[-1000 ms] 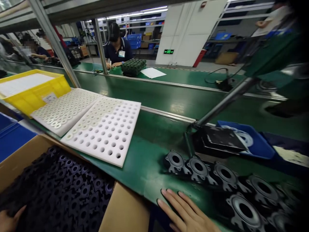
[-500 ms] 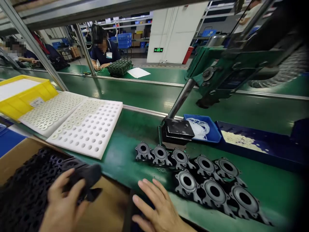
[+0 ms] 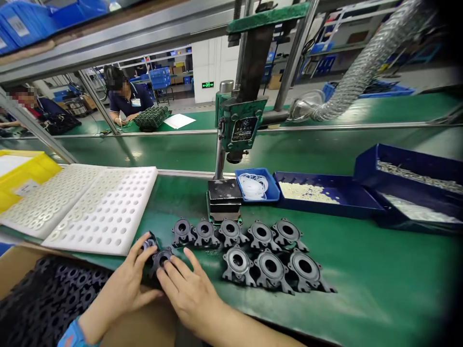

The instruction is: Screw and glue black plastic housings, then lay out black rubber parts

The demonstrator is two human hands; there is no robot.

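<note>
My left hand and my right hand both grip a stack of black round housings at the near edge of the green bench. The stack rests on the bench just left of two rows of the same black housings, which lie flat with their holes up. A cardboard box at the lower left holds many more black housings. My left wrist wears a blue band.
White foam trays with round holes lie to the left, beside a yellow bin. A green press stands behind the parts, with a black block under it. Blue trays sit to the right. Other people work across the belt.
My left hand came out of the box with black housings and brought them onto the bench. My right hand moved from lying flat at the bench edge onto them. The view swung right.
</note>
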